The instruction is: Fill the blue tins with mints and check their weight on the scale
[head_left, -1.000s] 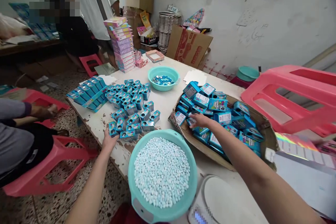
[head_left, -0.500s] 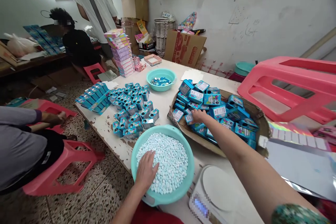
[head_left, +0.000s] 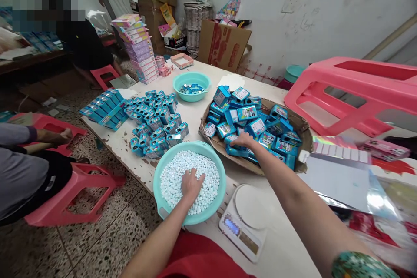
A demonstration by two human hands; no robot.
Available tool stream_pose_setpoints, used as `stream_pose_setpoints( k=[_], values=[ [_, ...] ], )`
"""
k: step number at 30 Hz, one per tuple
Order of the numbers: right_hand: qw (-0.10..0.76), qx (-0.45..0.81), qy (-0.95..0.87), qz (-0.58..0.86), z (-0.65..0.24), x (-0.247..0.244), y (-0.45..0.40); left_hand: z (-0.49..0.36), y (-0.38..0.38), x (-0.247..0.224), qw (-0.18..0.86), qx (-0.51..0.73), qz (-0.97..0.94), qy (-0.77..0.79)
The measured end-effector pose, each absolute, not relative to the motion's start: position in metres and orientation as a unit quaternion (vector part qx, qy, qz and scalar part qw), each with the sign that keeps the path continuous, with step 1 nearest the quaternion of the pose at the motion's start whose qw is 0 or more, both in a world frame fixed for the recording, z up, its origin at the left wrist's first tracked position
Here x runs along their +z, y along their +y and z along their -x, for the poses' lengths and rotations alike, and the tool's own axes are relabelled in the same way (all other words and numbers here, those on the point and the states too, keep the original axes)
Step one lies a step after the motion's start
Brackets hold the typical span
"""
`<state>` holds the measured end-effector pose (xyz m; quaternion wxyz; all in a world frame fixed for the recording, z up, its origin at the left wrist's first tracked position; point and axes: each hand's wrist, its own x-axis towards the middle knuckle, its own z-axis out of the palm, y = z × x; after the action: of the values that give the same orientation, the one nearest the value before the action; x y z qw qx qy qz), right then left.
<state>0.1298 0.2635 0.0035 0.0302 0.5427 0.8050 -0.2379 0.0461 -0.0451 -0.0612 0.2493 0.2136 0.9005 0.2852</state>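
Observation:
My left hand [head_left: 192, 184] rests in small pale-blue and white candies [head_left: 172, 177] that fill a turquoise basin [head_left: 223, 178]. Its fingers are spread, with the tips sunk among the pieces. My right hand [head_left: 243, 140] reaches to the near left of a cardboard tray [head_left: 203, 127] heaped with small blue printed boxes [head_left: 256, 127]. Its fingers are closed over one blue box [head_left: 230, 139] at the pile's edge, partly hidden by the hand. Left of the basin, several blue boxes [head_left: 159, 134] stand upright with round openings on top.
A digital scale [head_left: 250, 208] sits right of the basin. Behind are a turquoise bowl [head_left: 206, 81] with blue discs, stacked pastel boxes [head_left: 140, 50] and a blue display carton [head_left: 104, 108]. A pink stool [head_left: 358, 95] stands right; a seated person [head_left: 22, 169] is left.
My left hand has moved to the right across the candies and dug its fingertips in. My right hand stays at the box pile, where some boxes have shifted. The view has tilted down.

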Motion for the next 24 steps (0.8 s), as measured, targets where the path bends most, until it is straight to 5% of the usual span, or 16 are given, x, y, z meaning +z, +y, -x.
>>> stream_pose_setpoints(
  k=[5, 9, 13, 18, 24],
  values=[
    [-0.087, -0.379, 0.752, -0.533, -0.189, 0.031, 0.234, -0.029, -0.048, -0.058, 0.387, 0.544, -0.031, 0.744],
    [-0.245, -0.679, 0.55, -0.42, -0.234, 0.032, 0.166, -0.013, -0.063, -0.049, 0.46, 0.585, 0.013, 0.668],
    [-0.217, -0.794, 0.41, -0.393, -0.232, 0.028, 0.088, -0.009, -0.063, -0.039, 0.538, 0.669, 0.156, 0.489],
    [-0.228, -0.753, 0.492, -0.372, -0.196, 0.03, 0.039, -0.005, -0.055, -0.002, 0.541, 0.703, 0.153, 0.436],
    [-0.222, -0.52, 0.757, -0.327, -0.174, 0.028, 0.026, -0.019, -0.042, 0.06, 0.464, 0.779, 0.048, 0.42]
  ],
)
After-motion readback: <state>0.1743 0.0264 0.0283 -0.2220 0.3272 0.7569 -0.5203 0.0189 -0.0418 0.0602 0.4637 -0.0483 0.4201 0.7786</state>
